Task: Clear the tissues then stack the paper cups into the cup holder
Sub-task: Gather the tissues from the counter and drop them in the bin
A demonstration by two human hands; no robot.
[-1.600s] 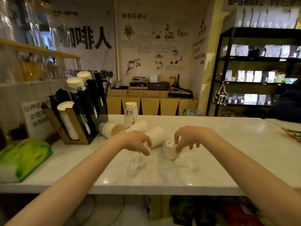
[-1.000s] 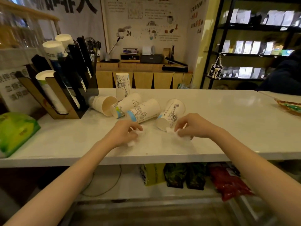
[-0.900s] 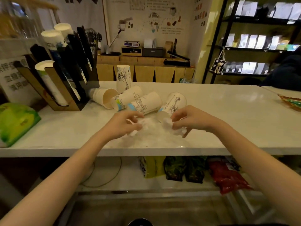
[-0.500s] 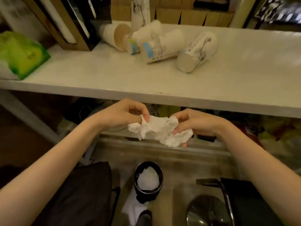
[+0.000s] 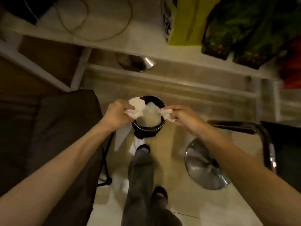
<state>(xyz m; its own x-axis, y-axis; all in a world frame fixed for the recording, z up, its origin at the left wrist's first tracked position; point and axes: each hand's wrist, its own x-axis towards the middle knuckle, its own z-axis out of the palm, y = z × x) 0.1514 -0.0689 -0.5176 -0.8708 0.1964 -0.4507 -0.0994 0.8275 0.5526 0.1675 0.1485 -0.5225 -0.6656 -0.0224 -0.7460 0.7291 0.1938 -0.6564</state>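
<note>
Looking straight down at the floor now, and both hands are over a small round black bin (image 5: 147,128). The left hand (image 5: 116,115) has its fingers closed round a crumpled white tissue (image 5: 136,107), which sticks out over the bin's near-left rim. The right hand (image 5: 184,118) pinches a second, smaller tissue wad (image 5: 167,114) between thumb and fingers, right at the bin's right rim. Neither wad has left the hand that holds it.

Inside the bin there is a pale, rounded mass; it is blurred, so whether it is liner or paper I cannot tell. The paper cups and the cup holder are out of frame, as is the top of the counter; only a white lower shelf (image 5: 146,44) shows along the top, with a looped cable (image 5: 96,22), a yellow bag (image 5: 187,22) and dark green packets (image 5: 244,26) cut off by the edge. The yellow bag carries dark print, but it is too smeared to read.

Below, a trouser leg (image 5: 141,176) and a dark shoe (image 5: 158,195) stand on the pale floor. A dark chair seat (image 5: 53,136) fills the left, and a chrome stool base (image 5: 205,167) sits to the right, partly hidden behind the right forearm.
</note>
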